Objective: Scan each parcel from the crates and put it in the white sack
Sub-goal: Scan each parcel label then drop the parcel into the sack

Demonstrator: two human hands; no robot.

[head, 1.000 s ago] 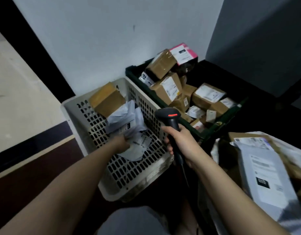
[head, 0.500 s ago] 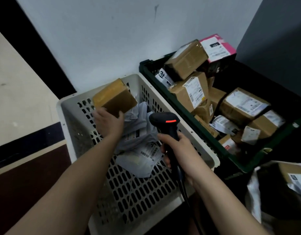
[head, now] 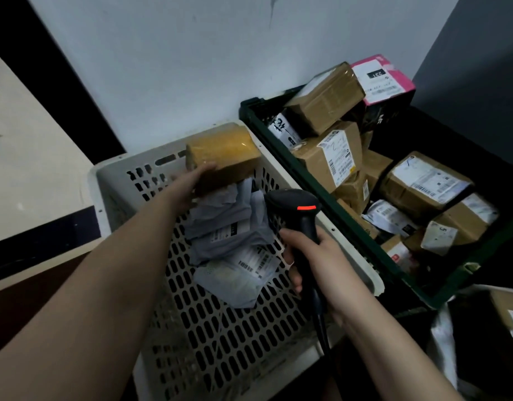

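A brown taped box (head: 225,154) sits at the far end of the white perforated crate (head: 110,175). My left hand (head: 186,186) grips the box's near left side. Below it lie crumpled grey mailer bags (head: 229,227) with barcode labels. My right hand (head: 316,259) holds a black barcode scanner (head: 295,209) with a lit red strip, over the crate's right rim. To the right, the dark green crate (head: 322,195) holds several labelled cardboard parcels (head: 327,157). The white sack (head: 443,337) shows at the lower right edge with a parcel inside.
A pink-topped box (head: 382,79) rests at the green crate's far end. Both crates stand against a pale wall (head: 191,68). Beige floor with a dark stripe (head: 32,233) lies to the left. The scanner cable (head: 322,328) hangs down past my right wrist.
My left hand left the grey mailer bags, moved up to the brown box and now grips it. My view swung left, pushing the sack to the frame's edge.
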